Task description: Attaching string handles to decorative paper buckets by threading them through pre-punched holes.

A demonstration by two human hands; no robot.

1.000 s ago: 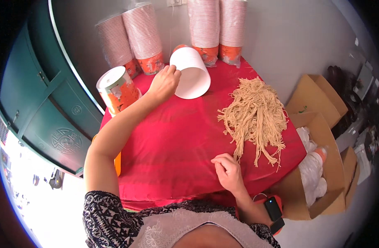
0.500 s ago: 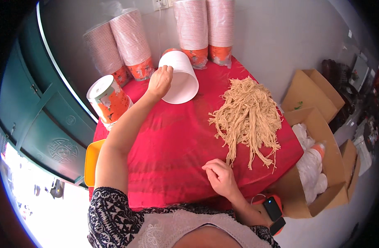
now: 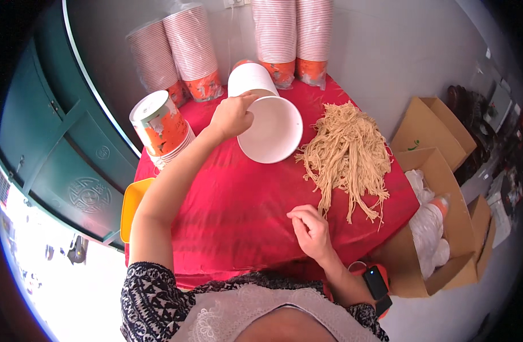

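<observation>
White paper cup [image 3: 270, 122] empty, tilted, rim in left hand [image 3: 232, 117] grip; right hand [image 3: 310, 231] loosely curled, holding nothing, nr noodles [image 3: 347, 151].

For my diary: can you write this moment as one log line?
left hand: grips tilted white paper cup | right hand: rests on red tablecloth | pale noodle pile: beside cup

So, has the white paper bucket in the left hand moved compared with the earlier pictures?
Yes. The white paper bucket, held at its rim by the left hand, has come nearer the pile of pale noodles on the red tablecloth, with its mouth turned more toward the camera.
</observation>
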